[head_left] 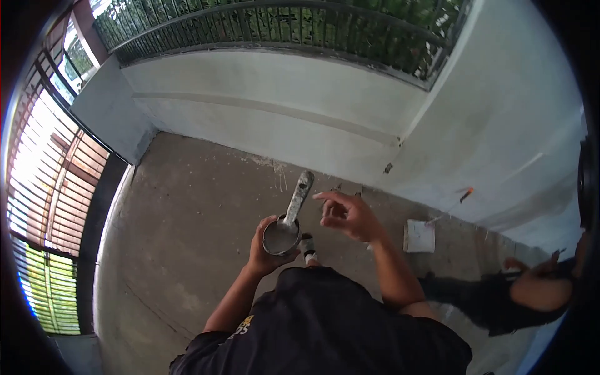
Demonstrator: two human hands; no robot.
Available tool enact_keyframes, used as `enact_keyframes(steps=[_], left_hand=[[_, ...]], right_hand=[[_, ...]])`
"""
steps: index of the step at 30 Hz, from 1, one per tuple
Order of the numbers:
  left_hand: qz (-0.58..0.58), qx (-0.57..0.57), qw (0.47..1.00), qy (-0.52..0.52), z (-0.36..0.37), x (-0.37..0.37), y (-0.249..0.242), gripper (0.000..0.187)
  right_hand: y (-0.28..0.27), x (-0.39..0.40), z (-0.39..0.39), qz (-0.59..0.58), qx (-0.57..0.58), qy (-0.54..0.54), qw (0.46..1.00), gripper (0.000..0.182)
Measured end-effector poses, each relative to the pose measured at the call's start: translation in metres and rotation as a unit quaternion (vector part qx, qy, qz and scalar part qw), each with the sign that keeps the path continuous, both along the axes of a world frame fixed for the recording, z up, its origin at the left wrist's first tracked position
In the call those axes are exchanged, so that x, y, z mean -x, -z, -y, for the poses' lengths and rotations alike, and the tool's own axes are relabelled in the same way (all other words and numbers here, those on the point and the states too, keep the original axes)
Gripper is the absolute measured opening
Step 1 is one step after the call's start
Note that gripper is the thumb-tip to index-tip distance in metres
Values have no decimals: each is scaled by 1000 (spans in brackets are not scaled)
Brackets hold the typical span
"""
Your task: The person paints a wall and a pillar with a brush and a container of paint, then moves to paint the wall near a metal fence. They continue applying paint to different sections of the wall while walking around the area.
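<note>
My left hand [261, 249] is wrapped around the side of a small round container [281, 240] with grey material inside. A tool with a pale, stained handle [299, 199] stands tilted in the container, its lower end in the grey material. To the right of that handle is my right hand [347, 216], raised and apart from the tool, with its fingers loosely curled and spread and nothing in them.
A white wall [250, 87] topped by a dark metal fence [269, 25] runs ahead. At the left stands a barred gate [62, 181]. A white square board [419, 236] lies on the concrete floor [181, 219]. A co-worker [537, 290] is at the right.
</note>
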State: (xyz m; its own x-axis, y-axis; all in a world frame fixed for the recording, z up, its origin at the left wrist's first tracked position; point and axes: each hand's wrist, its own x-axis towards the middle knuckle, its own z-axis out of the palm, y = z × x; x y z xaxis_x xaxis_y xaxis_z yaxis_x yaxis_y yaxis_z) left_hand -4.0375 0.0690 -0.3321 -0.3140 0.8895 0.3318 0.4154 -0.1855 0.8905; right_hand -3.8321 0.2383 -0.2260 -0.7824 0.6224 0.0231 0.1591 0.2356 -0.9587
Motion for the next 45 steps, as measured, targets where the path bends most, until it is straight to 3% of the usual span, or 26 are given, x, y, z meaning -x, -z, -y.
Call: enact_keyframes(steps=[2, 4, 6, 9, 15, 21, 24, 35, 38, 40, 45], left_hand=[[15, -29, 999, 13, -38, 9, 2, 99], [21, -45, 999, 18, -62, 30, -7, 98], [-32, 6, 999, -9, -82, 47, -19, 94], [-12, -12, 999, -38, -113, 77, -10, 94], [17, 1, 990, -137, -151, 154, -12, 95], [-23, 4, 983, -181, -182, 274, 12, 97], [-20, -15, 980, -200, -194, 355, 29, 97], [-40, 21, 970, -239, -227, 612, -10, 93], [-31, 27, 964, -264, -241, 666, -9, 94], [-29, 15, 960, -277, -253, 701, -5, 96], [-18, 37, 945, -325, -288, 799, 12, 97]], right_hand=[[-18, 30, -37, -20, -9, -63, 998, 56], [-30, 68, -65, 23, -126, -135, 983, 61], [-27, 107, -94, 6, -120, -175, 977, 57], [-26, 165, -133, -19, -157, -250, 955, 44], [-57, 285, -181, 154, -169, -382, 895, 25], [-60, 415, -225, 128, -139, -397, 898, 25], [-60, 499, -242, 112, -172, -399, 894, 17], [-97, 764, -291, 101, -213, -421, 876, 18], [-93, 826, -311, 82, -224, -425, 873, 17], [-90, 872, -325, 132, -163, -419, 883, 17], [-79, 988, -363, 85, -149, -443, 880, 17]])
